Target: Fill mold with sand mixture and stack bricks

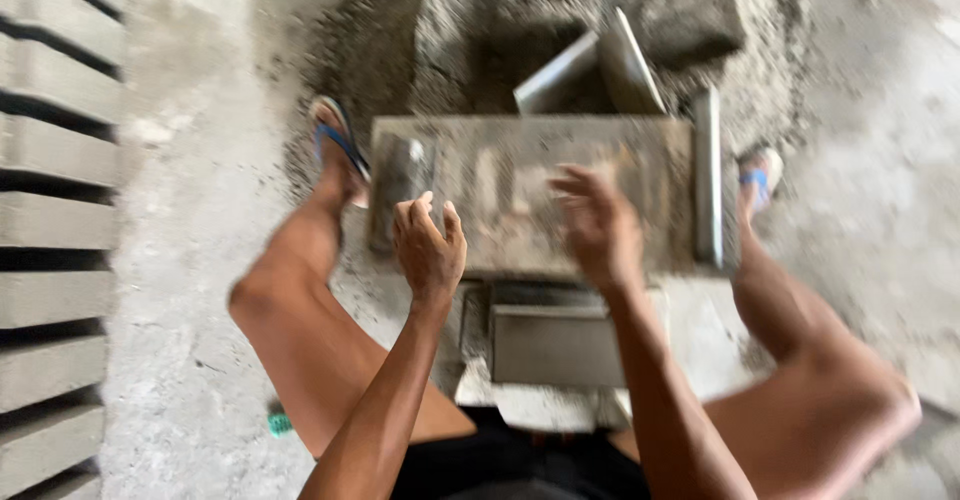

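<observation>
I sit low with my knees spread, over a flat rectangular grey mould [520,145] filled with wet cement. My left hand [428,245] hovers over the mould's near left part, fingers curled loosely, nothing visibly in it. My right hand [598,225] is blurred above the mould's middle, fingers spread towards the cement surface, holding nothing. A metal bar [706,175] forms the mould's right side. Two metal plates [595,65] stand tilted just beyond the mould. A grey slab [555,345] lies between my legs, below my hands.
A heap of grey cement mix [560,10] lies beyond the mould. Rows of finished grey concrete bars [55,220] are stacked along the left edge. My feet in blue-strapped sandals [338,140] rest beside the mould. A small green object [280,423] lies on the floor.
</observation>
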